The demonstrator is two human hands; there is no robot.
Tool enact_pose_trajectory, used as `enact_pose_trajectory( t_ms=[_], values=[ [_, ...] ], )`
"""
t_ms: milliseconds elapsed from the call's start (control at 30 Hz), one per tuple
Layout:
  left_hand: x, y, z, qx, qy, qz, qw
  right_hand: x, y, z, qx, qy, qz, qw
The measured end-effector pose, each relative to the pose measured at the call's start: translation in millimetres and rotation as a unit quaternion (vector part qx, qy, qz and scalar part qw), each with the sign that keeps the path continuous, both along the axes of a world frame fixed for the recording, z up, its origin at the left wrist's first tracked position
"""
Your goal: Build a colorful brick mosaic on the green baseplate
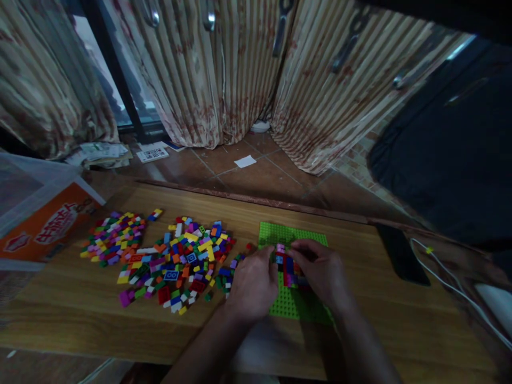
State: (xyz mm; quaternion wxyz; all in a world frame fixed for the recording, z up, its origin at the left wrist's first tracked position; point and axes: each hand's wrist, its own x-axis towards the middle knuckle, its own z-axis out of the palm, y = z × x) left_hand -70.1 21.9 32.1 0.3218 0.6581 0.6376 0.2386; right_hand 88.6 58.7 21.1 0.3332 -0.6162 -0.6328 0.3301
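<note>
While working off that loose pile of bricks (168,256) on the table (400,330), best to keep left hand (252,282) pinning the green baseplate (288,234) flat. Right hand (320,269), fingers curled onto the small brick stack (288,266) mid-plate: press straight down, studs lined up. Phone (402,253) well off right.

We see our two bare forearms only: left hand (253,282) and right hand (320,272) wear no gloves, rings or watch. No sleeves reach the wrists; forearms are uncovered to the near edge.
</note>
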Motion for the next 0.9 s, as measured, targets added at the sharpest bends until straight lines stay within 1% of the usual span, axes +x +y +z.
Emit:
enact_pose_trajectory(
  t_ms=[200, 400, 600, 900],
  values=[
    [2, -3, -2.1, -0.017, 0.001, -0.021, 1.000, -3, 5, -2.6, -0.002, -0.018, -0.018, 1.000],
    [5, -1, -3.7, -0.020, 0.013, -0.028, 0.999, -5, 8, -2.2, -0.005, -0.008, -0.017, 1.000],
    [5, -2, -2.8, -0.012, 0.012, -0.036, 0.999, -6, 12, 3.1, -0.028, 0.004, 0.005, 1.000],
    [10, -4, -9.6, 0.010, 0.050, -0.040, 0.998, -9, 15, 11.3, -0.045, -0.006, 0.012, 0.999]
  ],
)
